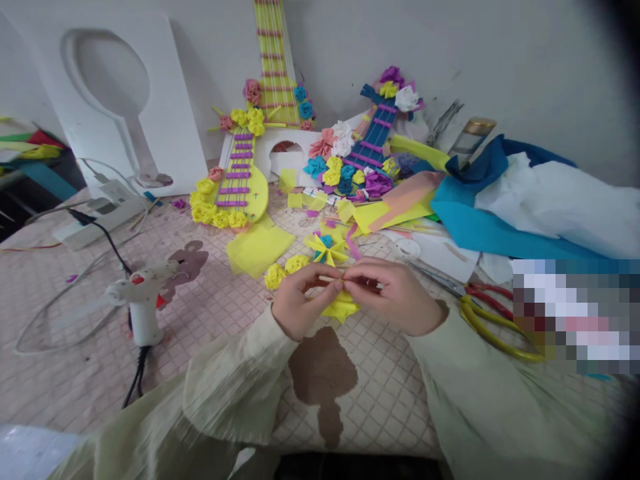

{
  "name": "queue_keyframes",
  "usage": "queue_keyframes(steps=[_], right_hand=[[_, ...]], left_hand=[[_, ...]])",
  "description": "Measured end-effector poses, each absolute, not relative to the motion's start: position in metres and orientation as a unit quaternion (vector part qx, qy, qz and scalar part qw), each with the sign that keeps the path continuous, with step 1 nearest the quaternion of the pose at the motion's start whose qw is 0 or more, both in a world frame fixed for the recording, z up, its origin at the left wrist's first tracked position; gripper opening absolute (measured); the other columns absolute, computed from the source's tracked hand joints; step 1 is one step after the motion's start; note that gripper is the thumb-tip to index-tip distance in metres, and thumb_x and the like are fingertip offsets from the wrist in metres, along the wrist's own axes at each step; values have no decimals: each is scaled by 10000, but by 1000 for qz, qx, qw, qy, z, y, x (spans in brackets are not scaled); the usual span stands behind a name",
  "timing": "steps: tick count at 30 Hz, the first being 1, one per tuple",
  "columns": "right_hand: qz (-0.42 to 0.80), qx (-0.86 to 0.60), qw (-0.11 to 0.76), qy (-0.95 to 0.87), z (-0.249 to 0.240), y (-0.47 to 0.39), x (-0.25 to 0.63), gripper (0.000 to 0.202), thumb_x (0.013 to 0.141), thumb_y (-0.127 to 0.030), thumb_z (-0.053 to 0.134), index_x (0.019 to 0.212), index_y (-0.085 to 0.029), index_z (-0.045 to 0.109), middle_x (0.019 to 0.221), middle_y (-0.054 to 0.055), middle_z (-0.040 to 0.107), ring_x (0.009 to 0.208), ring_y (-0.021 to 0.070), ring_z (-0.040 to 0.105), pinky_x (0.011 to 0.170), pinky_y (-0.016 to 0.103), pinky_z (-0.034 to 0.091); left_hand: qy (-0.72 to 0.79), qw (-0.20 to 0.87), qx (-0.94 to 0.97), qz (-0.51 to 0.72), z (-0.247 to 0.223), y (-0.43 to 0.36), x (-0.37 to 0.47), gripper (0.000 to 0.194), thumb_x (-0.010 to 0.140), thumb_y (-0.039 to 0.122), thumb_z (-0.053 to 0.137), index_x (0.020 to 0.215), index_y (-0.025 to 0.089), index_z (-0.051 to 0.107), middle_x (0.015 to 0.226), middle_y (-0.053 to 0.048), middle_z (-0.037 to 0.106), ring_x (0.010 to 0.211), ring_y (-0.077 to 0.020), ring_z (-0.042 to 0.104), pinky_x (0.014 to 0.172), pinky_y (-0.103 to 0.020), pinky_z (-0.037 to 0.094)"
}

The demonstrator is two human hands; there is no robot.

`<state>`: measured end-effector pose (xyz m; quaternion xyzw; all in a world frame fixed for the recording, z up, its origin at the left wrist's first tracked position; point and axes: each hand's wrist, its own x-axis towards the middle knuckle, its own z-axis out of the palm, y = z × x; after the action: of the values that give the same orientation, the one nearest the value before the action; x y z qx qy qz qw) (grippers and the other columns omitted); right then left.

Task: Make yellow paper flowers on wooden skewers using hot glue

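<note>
Both of my hands meet at the fingertips over the middle of the table. My left hand (306, 298) pinches with thumb and forefinger, and my right hand (393, 293) does the same against it. Yellow paper (341, 307) shows just below the fingertips; what exactly lies between them is mostly hidden. Just beyond the hands is a yellow folded paper star (327, 250) with some teal paper. Yellow paper roses (275, 275) sit beside my left hand.
A white glue gun (144, 300) with black cable stands at the left, near a power strip (100, 213). Scissors (493, 313) lie at the right. Behind stand a yellow paper instrument (240, 183) and a blue one (373, 137), with yellow sheets (260, 248) and teal cloth-like paper (470, 213).
</note>
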<state>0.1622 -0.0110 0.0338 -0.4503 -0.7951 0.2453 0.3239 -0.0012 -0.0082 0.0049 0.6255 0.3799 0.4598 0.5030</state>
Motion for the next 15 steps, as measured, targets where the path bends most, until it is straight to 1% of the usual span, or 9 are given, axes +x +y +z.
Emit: queue_keyframes(steps=[3, 8, 12, 15], right_hand=[[257, -451, 315, -795, 35, -11, 164, 130, 766, -187, 519, 781, -144, 640, 745, 35, 627, 614, 103, 533, 551, 227, 427], [314, -460, 292, -778, 39, -10, 168, 169, 772, -249, 534, 854, -156, 649, 787, 32, 659, 586, 90, 543, 535, 212, 438], [288, -449, 290, -794, 40, -10, 169, 153, 782, -240, 527, 801, -164, 658, 774, 32, 656, 612, 99, 545, 548, 217, 429], [263, -428, 283, -817, 40, -10, 171, 162, 797, -227, 509, 765, -177, 660, 725, 23, 632, 622, 102, 534, 540, 215, 411]], left_hand=[[383, 468, 648, 463, 3, -7, -2, 125, 736, 239, 585, 805, 135, 596, 796, -63, 641, 713, -135, 622, 675, -258, 520], [397, 403, 682, 463, 5, -6, -3, 92, 730, 206, 577, 780, 132, 600, 757, -62, 651, 683, -131, 621, 672, -256, 514], [386, 387, 698, 462, 7, -7, -3, 83, 729, 184, 566, 786, 134, 601, 769, -64, 655, 710, -136, 621, 690, -261, 511], [378, 381, 705, 464, 6, -8, -2, 80, 724, 175, 566, 787, 139, 600, 765, -60, 656, 727, -139, 621, 702, -263, 512]])
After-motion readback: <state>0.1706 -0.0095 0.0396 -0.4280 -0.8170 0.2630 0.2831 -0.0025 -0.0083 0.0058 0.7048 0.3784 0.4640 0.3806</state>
